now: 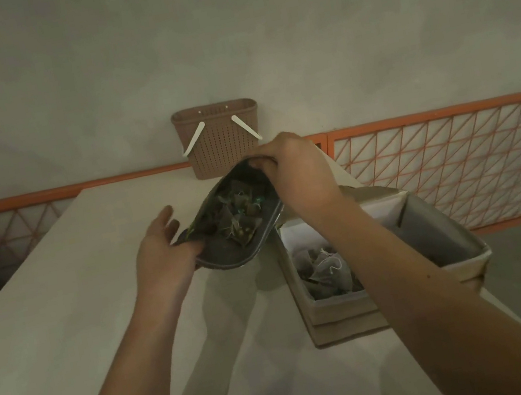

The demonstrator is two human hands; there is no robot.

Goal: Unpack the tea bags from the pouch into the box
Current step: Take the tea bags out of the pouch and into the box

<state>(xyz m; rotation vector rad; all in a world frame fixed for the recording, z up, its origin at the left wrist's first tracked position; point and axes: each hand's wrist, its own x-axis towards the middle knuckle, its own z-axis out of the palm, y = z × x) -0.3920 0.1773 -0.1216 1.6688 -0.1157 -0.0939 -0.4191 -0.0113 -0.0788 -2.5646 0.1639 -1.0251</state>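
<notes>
Under the right forearm sits the open box (338, 309) with tea bags (325, 267) inside, while left hand (162, 260) and right hand (296, 173) each grip the open pouch (235, 219), basket (219, 138) beyond.

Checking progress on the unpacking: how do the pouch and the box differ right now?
The pouch is dark, soft and round-mouthed, held up off the table by the left hand and right hand; the box is pale, straight-sided and rests on the table. The pouch is tilted with its mouth towards the camera; the box opens upward. Both are open and hold tea bags.
</notes>
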